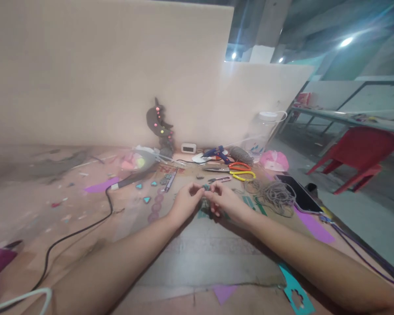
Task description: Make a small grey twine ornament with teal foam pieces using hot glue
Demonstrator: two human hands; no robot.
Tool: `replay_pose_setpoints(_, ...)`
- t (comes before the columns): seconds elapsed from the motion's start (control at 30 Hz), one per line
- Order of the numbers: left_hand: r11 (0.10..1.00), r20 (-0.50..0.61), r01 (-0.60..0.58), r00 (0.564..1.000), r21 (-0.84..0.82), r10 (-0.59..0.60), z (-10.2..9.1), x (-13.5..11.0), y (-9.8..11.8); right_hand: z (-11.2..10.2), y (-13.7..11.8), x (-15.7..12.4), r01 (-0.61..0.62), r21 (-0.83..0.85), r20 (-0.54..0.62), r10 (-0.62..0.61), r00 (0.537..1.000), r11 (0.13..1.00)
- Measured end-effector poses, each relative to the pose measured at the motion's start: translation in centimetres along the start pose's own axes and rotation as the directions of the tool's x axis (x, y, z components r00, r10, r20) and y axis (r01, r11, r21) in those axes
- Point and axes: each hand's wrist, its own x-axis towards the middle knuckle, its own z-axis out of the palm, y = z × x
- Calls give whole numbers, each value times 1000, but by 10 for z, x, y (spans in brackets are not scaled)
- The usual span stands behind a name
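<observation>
Cardboard [197, 267] lies on the tabletop [85, 205]. Over it, left hand [188, 200] and right hand [228, 203] have fingers pinched on small grey-green piece [205, 204], which seems light and soft, best held by edges.

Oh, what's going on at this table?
A person's left hand and right hand hold a small grey-green piece between them, too small to make out, over a flat sheet. Grey yarn lies tangled to the right, beside a phone. Beyond the hands lie scissors and a blue glue gun.
</observation>
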Motion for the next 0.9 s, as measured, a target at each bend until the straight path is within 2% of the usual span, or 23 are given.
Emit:
replay_pose_setpoints(0.1, 1000, -18, -15, 1000, -10, 15, 1, -1, 2, 5, 6, 2, 38, 122, -43, -33, 999, 992)
replay_pose_setpoints(0.2, 1000, -43, -14, 999, -7, 14, 2, -1, 2, -2, 11, 8, 74, 83, -142, -62, 988, 994)
replay_pose_setpoints(0.27, 1000, -61, -2, 998, -1, 2, 2, 0, 1, -8, 11, 10, 86, 47, -166, -77, 983, 995)
replay_pose_setpoints(0.37, 1000, -49, -7, 999, -9, 7, 1, 0, 2, -10, 6, 8, 63, 66, -125, -55, 991, 996)
replay_pose_setpoints(0.53, 1000, -63, 1, 998, -6, -1, -1, -1, 7, 2, 8, -3, 2, 99, 9, -3, 1000, 995)
replay_pose_setpoints(0.63, 999, -76, -25, 997, 26, 27, -2, -1, 6, 3, 16, -1, 95, -34, 3, -95, 995, 995)
replay_pose_setpoints(0.7, 999, -86, -35, 996, 32, 38, -2, 1, 3, -1, 20, 3, 237, -257, -52, -258, 965, 937)
replay_pose_setpoints(0.77, 999, -83, -32, 996, 23, 34, -2, 2, 1, -9, 20, 6, 345, -481, -62, -424, 904, 806)
replay_pose_setpoints(0.83, 999, -74, -37, 996, 20, 38, -3, 3, -1, -16, 16, 9, 375, -626, -33, -504, 863, 683)
replay_pose_setpoints(0.9, 999, -67, -48, 997, 22, 49, -4, 3, -2, -23, 10, 9, 359, -734, -4, -533, 846, 577)
